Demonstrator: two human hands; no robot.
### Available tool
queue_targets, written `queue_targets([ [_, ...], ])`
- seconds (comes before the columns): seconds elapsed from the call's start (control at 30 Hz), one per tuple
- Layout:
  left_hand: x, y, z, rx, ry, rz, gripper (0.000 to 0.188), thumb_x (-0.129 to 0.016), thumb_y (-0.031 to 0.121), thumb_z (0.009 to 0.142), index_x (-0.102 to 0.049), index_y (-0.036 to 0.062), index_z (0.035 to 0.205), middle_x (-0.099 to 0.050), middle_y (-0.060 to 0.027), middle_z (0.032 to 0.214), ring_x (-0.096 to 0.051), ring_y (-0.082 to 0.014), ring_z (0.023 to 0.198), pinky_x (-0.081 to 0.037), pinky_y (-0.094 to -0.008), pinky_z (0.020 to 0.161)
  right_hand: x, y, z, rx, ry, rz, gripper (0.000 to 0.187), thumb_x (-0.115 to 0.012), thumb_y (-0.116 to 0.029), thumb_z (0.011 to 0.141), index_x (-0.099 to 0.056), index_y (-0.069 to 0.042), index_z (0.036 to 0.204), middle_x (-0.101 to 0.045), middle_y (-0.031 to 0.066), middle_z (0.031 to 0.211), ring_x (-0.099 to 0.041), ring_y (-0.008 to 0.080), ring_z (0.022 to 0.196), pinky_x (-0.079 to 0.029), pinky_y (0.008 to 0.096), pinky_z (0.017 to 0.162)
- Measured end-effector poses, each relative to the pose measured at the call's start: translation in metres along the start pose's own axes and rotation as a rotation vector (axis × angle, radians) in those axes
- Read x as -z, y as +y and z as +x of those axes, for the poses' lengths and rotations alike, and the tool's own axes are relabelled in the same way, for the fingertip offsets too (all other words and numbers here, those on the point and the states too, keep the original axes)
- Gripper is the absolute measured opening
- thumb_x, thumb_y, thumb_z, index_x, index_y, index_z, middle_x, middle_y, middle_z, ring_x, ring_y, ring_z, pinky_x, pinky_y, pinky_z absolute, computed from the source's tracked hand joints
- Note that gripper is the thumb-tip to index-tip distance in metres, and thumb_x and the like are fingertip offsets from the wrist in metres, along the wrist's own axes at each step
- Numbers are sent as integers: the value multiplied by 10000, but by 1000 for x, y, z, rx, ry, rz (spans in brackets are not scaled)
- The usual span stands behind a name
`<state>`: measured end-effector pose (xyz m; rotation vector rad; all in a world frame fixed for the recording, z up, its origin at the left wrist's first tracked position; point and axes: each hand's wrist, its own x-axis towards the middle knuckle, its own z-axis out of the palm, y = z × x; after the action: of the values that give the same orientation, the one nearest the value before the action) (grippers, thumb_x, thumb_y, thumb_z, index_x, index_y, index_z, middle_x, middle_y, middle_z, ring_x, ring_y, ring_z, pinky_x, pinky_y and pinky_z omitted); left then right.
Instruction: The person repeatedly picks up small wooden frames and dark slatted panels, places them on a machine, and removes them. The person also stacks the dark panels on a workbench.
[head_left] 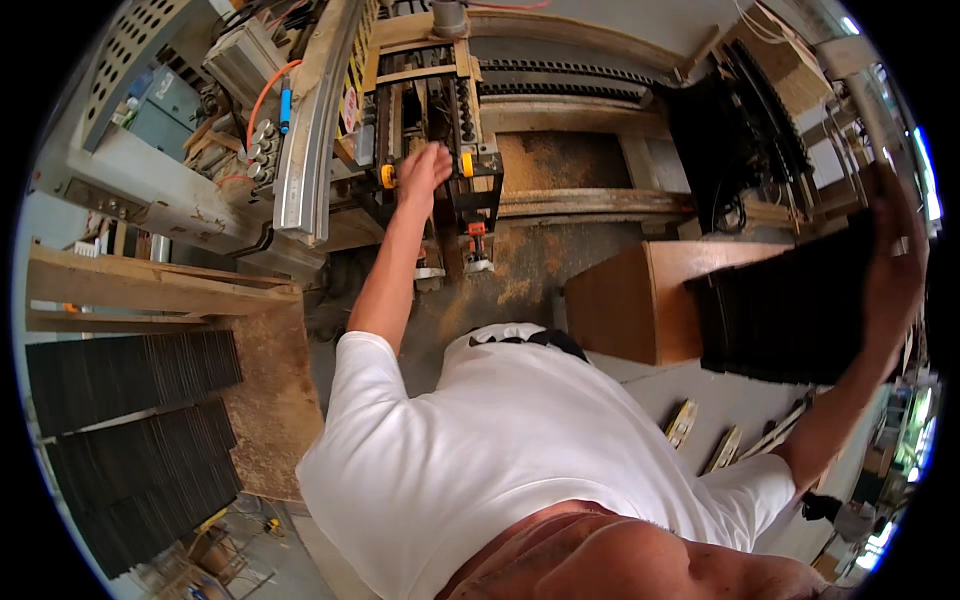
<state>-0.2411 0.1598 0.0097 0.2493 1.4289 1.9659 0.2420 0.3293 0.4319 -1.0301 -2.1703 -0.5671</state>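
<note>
My left hand (424,172) reaches forward to the machine frame (484,178), between two yellow knobs (388,176). Its fingers are curled together; whatever they may hold is hidden. Out at the far right, my right hand (896,245) is beside the outer end of a stack of thin black boards (790,300). Its dark fingers look stretched out along that end, and I cannot tell whether they touch it. The black stack stands against a brown wooden box (672,290).
Two more stacks of black boards (130,375) lie on a wooden table (275,400) at left. An aluminium rail (305,170) runs beside the machine. Black cable chain (560,68) and a black sheet (705,140) are beyond. Sawdust covers the floor (535,260).
</note>
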Motion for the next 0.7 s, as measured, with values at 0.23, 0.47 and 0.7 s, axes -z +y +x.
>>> queue_targets([
  [0.23, -15, 39, 179, 102, 118, -145, 704, -530, 413, 936, -218, 80, 1472, -268, -205, 1486, -312, -351, 1354, -349, -457, 1069, -122, -144, -42, 356, -392, 727, 327, -618, 87, 772, -646, -40, 1071, -633, 122, 1057, -577, 296, 975, -485, 367, 834],
  [0.47, -2, 52, 244, 90, 281, -497, 407, -556, 204, 941, -438, 11, 1278, -454, -173, 1288, -482, -354, 1183, -567, -479, 843, -245, -191, -42, 279, -491, 856, 238, -644, -6, 789, -665, -35, 1025, -653, 111, 1041, -580, 296, 926, -481, 372, 803],
  [0.7, 6, 7, 95, 87, 258, -545, 326, -580, 181, 930, -495, -1, 1186, -534, -140, 1179, -543, -300, 1096, -533, -421, 878, -347, -287, -11, 482, -431, 1006, 227, -648, -56, 797, -666, -32, 1022, -656, 123, 1037, -589, 320, 918, -478, 395, 806],
])
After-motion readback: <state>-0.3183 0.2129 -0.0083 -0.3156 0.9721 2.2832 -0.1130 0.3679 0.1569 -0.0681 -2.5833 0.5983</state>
